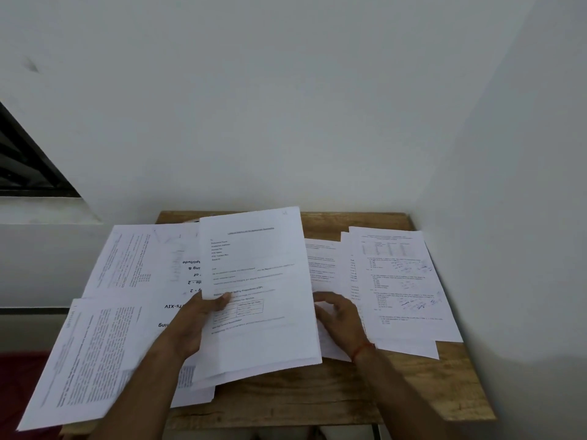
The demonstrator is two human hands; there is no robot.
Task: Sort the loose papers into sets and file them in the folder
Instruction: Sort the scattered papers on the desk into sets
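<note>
My left grip [193, 322] pinched the form sheets [263, 296], thumb on top, raised over the surface [317, 392]. My right grip [341, 315] rested on the middle pile [324, 265], hold unclear. Sorting was midway, I judged; next, those sheets needed their matching pile.

wooden table [333, 392], white wall [286, 106], dark window [22, 163]

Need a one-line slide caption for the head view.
Left hand holds a white printed form over the paper-strewn wooden table; right hand touches another sheet.
</note>
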